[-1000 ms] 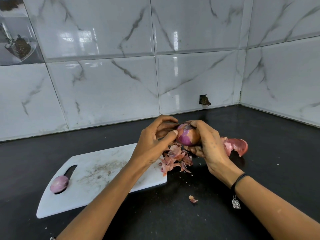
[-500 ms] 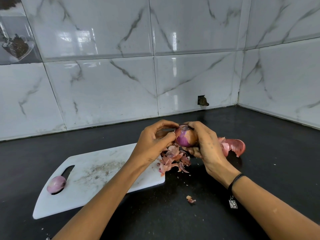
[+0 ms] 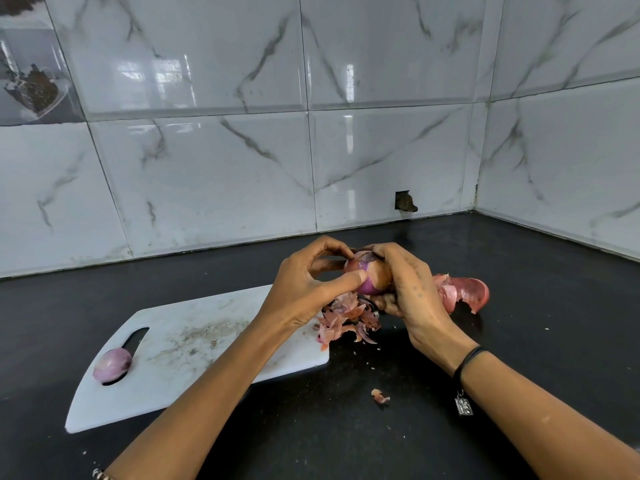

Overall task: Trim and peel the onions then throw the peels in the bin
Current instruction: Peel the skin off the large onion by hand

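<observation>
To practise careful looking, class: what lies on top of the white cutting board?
A peeled onion sits over the handle slot of the cutting board, and onion peels overlap its right edge. The left forearm covers part of the board, so anything there is hidden.

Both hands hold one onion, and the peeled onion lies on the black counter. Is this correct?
Not quite. In the head view the peeled onion lies on the white cutting board, over its handle slot; the rest is right.
</observation>
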A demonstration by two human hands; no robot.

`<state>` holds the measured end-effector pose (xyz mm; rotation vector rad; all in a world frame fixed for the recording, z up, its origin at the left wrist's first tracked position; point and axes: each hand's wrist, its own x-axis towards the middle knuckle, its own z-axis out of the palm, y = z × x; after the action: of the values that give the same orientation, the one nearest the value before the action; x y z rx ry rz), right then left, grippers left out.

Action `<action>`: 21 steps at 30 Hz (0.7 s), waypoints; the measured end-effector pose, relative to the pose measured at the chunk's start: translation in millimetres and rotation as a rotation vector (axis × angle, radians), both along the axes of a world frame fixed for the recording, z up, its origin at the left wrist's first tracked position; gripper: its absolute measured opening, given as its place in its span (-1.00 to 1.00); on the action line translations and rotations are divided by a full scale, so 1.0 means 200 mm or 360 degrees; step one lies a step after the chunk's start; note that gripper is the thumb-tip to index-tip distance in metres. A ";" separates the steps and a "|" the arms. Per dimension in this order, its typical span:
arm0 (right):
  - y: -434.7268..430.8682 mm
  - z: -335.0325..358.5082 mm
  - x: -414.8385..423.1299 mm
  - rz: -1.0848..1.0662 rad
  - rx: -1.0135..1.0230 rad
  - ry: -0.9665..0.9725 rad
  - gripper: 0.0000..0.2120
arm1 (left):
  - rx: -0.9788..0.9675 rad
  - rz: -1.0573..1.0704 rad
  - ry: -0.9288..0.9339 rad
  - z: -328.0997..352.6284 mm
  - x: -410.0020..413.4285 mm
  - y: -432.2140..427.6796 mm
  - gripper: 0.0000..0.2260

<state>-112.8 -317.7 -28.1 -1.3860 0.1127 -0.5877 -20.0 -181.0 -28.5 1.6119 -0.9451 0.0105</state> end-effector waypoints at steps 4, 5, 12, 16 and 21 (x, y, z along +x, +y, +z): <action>0.00 0.00 0.00 0.0015 -0.0016 -0.0012 -0.75 | -0.0005 0.0021 -0.0019 0.00 0.00 0.01 -0.79; 0.01 0.00 0.00 0.0013 -0.0028 -0.0010 -0.75 | -0.0003 0.0030 -0.0025 0.01 0.00 0.01 -0.79; -0.01 -0.03 0.02 -0.0031 -0.0175 -0.0010 -0.78 | -0.0019 0.0070 -0.0030 0.00 0.02 0.00 -0.81; 0.00 -0.03 0.02 -0.0019 -0.0191 -0.0021 -0.77 | -0.0089 0.0112 -0.0022 -0.01 0.04 0.01 -0.79; 0.00 -0.03 0.01 -0.0030 -0.0169 -0.0027 -0.77 | -0.0127 0.0033 0.0003 0.00 0.03 0.00 -0.76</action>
<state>-110.4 -316.8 -33.4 -1.4835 0.0819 -0.6287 -14.9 -180.8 -28.6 1.5478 -0.9152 0.0602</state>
